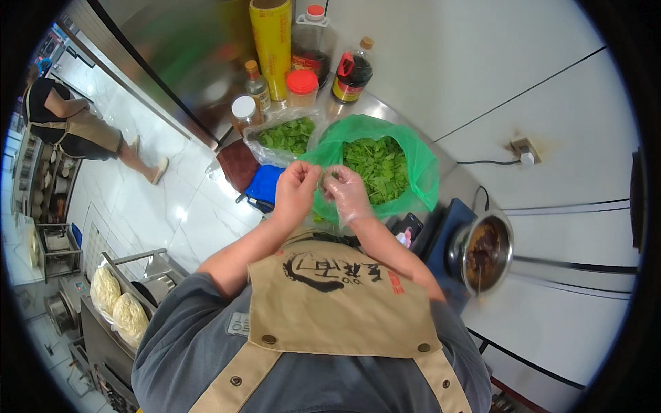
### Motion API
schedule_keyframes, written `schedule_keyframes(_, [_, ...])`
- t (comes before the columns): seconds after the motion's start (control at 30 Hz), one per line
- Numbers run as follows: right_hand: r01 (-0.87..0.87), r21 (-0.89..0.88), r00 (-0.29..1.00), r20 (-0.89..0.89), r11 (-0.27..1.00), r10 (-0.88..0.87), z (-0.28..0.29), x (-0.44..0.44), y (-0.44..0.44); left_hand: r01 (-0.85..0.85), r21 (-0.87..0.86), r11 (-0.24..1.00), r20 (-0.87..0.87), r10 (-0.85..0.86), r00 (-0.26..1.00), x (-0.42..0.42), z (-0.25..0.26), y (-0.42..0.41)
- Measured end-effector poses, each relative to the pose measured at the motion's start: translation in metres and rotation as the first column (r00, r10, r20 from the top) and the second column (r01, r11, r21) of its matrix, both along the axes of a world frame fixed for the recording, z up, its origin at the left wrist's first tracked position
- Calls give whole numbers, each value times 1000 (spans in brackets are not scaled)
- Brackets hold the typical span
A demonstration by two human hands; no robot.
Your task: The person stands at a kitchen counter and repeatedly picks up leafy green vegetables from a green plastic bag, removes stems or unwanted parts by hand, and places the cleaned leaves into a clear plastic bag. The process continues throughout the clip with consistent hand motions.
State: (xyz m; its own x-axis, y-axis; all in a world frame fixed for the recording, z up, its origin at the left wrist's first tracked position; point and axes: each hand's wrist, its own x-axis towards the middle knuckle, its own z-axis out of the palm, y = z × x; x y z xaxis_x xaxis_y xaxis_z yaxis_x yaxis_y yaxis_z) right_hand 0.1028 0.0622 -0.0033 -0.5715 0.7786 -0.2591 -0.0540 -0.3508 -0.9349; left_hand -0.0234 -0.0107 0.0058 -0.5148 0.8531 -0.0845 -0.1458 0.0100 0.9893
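My left hand (297, 190) is bare, with thumb and fingers pinched together. Close beside it, my right hand (352, 194) wears a thin clear plastic glove and has its fingers curled in. Whether a small sprig is between the fingertips is too small to tell. Both hands are over the near left side of a green plastic bag (424, 178), open and filled with leafy greens (379, 168). Behind my left hand, a clear plastic bag (252, 135) holds more leafy greens (289, 135). A blue pouch (263, 186) lies left of my left hand, next to a dark red cloth (237, 164).
Jars and bottles stand behind the bags, including a soy sauce bottle (353, 72) and a yellow film roll (272, 49). Right are a phone (409, 230) and a steel bowl of brown sauce (485, 253). Noodle bags (129, 315) sit left; another person (67, 118) stands farther off.
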Motion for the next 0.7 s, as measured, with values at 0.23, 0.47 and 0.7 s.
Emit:
schedule_keyframes(0.23, [-35,-133,999,26,990,39,25,-17,27,60,-129,990,181,-36,983,-36,-20,-27])
schedule_keyframes(0.47, [-507,480,782,606,716,148,-42,-106,127,313,-318,895,499,-123,858,-39,-69,-74])
schedule_keyframes(0.7, [-769,485,505,860,416,-69,-17,-135,155,450,-467,761,239,-381,893,-28,-111,-68])
